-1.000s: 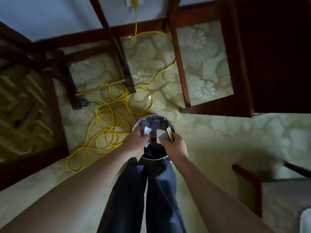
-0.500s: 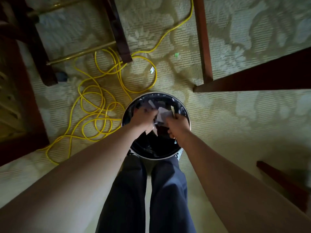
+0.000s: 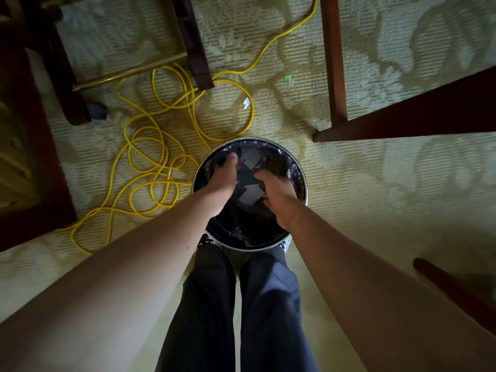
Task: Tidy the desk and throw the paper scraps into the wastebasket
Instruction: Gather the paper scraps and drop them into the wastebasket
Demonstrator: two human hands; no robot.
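Note:
A round metal wastebasket [image 3: 302, 183] with a dark plastic liner stands on the carpet in front of my legs. Both hands reach down inside its mouth. My left hand [image 3: 224, 175] is on the left side, fingers loosely spread, nothing visibly in it. My right hand [image 3: 276, 194] is on the right side, fingers apart and curled downward. Paper scraps [image 3: 251, 196] lie loose in the basket between and below the hands, pale grey in the dim light. Two more small scraps lie on the carpet beyond the basket, a white one [image 3: 246, 102] and a green one [image 3: 287, 78].
A tangled yellow cable [image 3: 150, 167] sprawls over the carpet left of the basket. Dark wooden furniture legs [image 3: 197, 49] stand behind it. A desk leg and rail [image 3: 332, 76] are at the upper right. Another wooden edge [image 3: 456, 291] is at the lower right.
The view has dropped closer to the basket. Both hands went from holding scraps above the rim to reaching inside it, and the scraps now lie loose in the basket.

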